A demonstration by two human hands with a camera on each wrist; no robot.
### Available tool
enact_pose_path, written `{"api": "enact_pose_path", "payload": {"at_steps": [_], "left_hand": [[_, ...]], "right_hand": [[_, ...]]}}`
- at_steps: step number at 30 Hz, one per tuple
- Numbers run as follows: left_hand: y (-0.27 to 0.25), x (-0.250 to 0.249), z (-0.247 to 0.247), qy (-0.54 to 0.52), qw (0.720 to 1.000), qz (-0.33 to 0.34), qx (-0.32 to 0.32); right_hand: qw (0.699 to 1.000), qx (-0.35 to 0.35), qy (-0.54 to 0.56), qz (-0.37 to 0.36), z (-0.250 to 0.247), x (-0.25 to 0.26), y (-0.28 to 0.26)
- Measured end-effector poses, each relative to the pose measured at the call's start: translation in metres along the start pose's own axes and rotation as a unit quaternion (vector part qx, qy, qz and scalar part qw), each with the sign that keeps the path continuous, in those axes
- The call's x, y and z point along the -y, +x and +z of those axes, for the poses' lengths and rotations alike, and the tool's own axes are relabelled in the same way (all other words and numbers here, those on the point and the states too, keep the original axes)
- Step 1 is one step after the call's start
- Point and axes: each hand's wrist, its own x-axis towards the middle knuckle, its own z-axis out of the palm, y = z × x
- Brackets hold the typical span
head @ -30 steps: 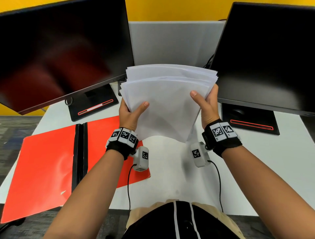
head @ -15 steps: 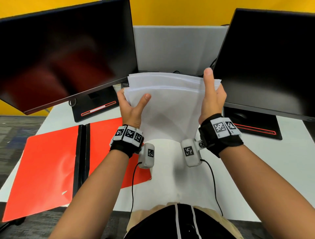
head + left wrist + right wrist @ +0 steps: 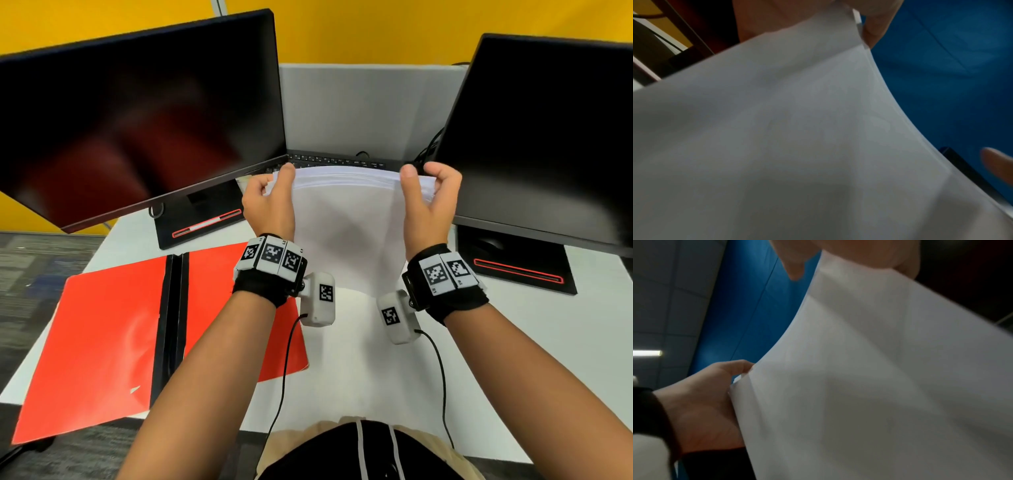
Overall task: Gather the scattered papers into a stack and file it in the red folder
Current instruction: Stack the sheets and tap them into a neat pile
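the white desk [image 3: 534, 342] runs out from the person's lap, and on it at about 9 o'clock from the wrists the red folder [image 3: 102, 342] lies spread open and flat, its black spine between the two red covers, its right cover reaching under the left forearm. above the desk both hands hold the stack of papers [image 3: 346, 219] upright between them, lower edge down near the desktop by the wrist cameras. the left hand [image 3: 269, 205] grips the stack's left side, thumb laid up the near face to the top corner and fingers curled round behind. the right hand [image 3: 428, 202] pinches the top right corner, thumb on the near face, the other fingers curled loosely behind the sheets. from the right wrist the sheets bow outward. past the top edge, at 12 o'clock, a black keyboard [image 3: 329, 161] sits against a grey partition [image 3: 363, 109]. a dark monitor [image 3: 137, 113] stands at 10 o'clock, another monitor [image 3: 548, 137] at 2 o'clock.
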Motion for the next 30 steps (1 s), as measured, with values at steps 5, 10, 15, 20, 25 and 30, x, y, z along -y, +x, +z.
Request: {"api": "enact_pose_path", "payload": {"at_steps": [5,10,15,20,25,30], "left_hand": [[0.004,0.007,-0.008,0.012,0.999,0.046,-0.005],[-0.003,0.011,-0.012,-0.025,0.998,0.043,0.034],[-0.005,0.002,-0.002,-0.010,1.000,-0.019,0.017],[-0.001,0.002,0.000,-0.016,1.000,-0.023,-0.005],[-0.006,0.003,-0.002,-0.009,1.000,-0.010,0.000],[-0.017,0.014,-0.009,-0.059,0.997,0.008,0.050]], "right_hand": [[0.996,0.065,0.056,0.001,-0.010,-0.007,-0.006],[0.991,0.108,0.071,0.040,-0.017,-0.021,-0.010],[0.993,0.045,0.063,0.087,-0.009,-0.012,-0.006],[0.992,-0.018,0.062,0.107,0.000,-0.011,0.003],[0.997,-0.036,0.024,0.063,0.002,-0.011,0.005],[0.998,-0.006,0.055,0.014,-0.001,-0.012,-0.002]]}}
